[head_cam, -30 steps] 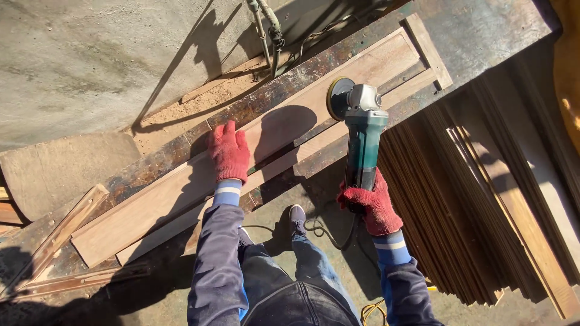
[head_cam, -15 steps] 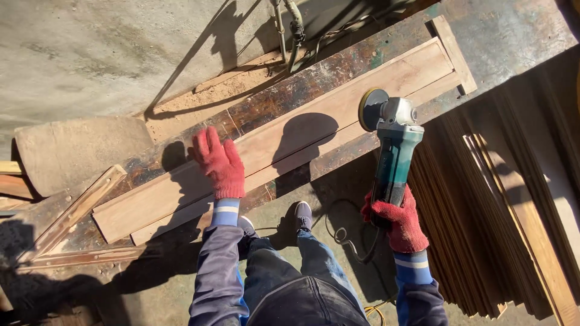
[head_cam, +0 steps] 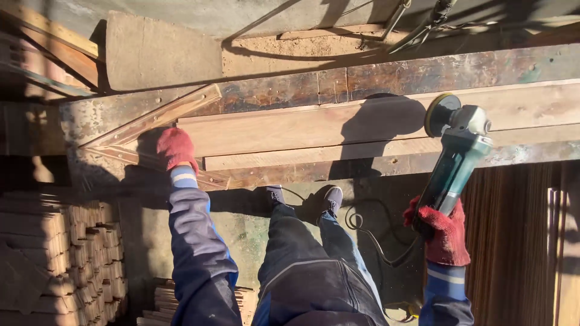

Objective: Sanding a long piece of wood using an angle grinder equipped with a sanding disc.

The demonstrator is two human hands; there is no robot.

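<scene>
Along the surface [head_cam: 284, 90], the long board [head_cam: 314, 124] lies bare between the two hands, so there is open passage over its middle. At its left end an angled wooden strip [head_cam: 151, 124] closes in beside the left hand [head_cam: 175, 148]. The sander [head_cam: 456, 145] blocks the right stretch. A narrower board [head_cam: 314, 156] edges the near side. Stacked wood [head_cam: 60, 253] crowds the floor lower left.

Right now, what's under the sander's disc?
The sander, gripped by the right hand, has its disc tilted over the long plank on the bench. The disc hides the spot beneath it, so contact cannot be seen.
</scene>
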